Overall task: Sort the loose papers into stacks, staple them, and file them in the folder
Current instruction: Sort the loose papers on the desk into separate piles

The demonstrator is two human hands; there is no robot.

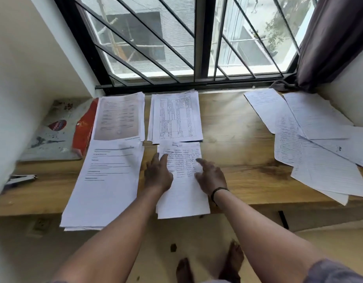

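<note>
1. Nearest to us are our two forearms, reaching over the wooden desk (227, 127); the left hand (158, 174) and the right hand (211, 178) both lie on the handwritten stack (183, 180), fingers fairly straight and spread, nothing pinched or curled round.
2. Neither hand grips — each presses or rests flat on the top sheet, left hand at its left edge, right hand at its right edge. The near end of that stack overhangs the desk edge toward us.
3. Just beyond our fingertips lies the table-printed stack (176, 117), its near edge touching or overlapping the sheet under our hands. To the left of our left hand sits the typed stack (107, 180), and beyond that the photocopy stack (119, 117).
4. Well off to the right of our right hand, the loose papers (319, 144) are fanned and overlapping — unsorted, we judge.
5. Far to the left lie the stapler (21, 178) and what looks like the folder (52, 129), with a red packet (84, 127) on its edge.
6. We judge the sheets light, limp and slippery on each other; squaring them by the long edges, then pinching a corner, should keep them from sliding apart.
</note>
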